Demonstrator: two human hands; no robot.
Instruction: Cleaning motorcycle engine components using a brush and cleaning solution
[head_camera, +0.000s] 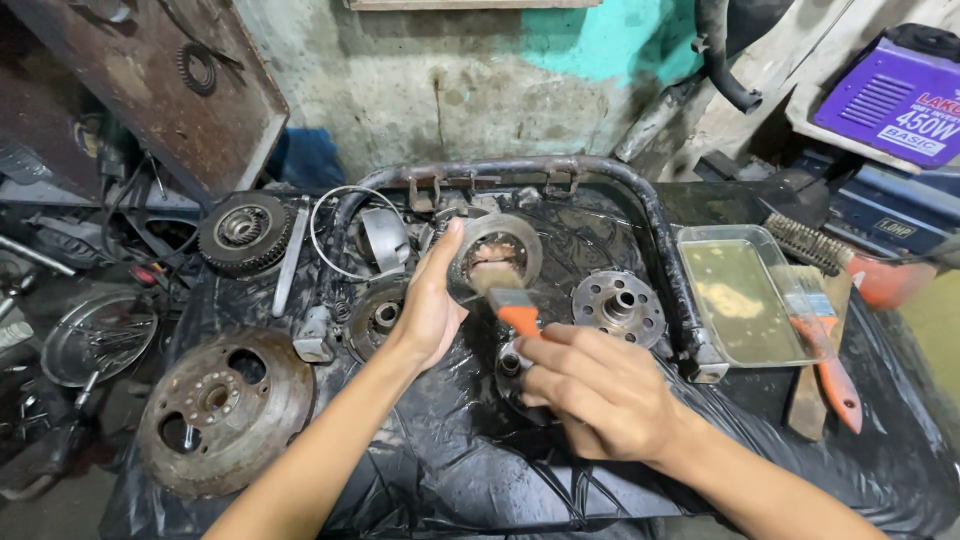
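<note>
My left hand (428, 305) holds up a round metal drum-shaped part (497, 255), tilted so its rusty inside faces me. My right hand (590, 390) grips a paintbrush (510, 300) with an orange handle, and its bristles touch the inside of the drum. Both hands are above a work surface covered in black plastic sheeting (480, 450). A small metal part (512, 362) lies just under my right hand.
A rusty disc (222, 405) lies front left, a toothed clutch part (243, 232) back left, and a hub (618, 305) beside my right hand. A clear tray of yellowish liquid (742, 295), a second orange brush (828, 350) and a wire brush (805, 242) sit right. A bent tube (640, 200) runs behind.
</note>
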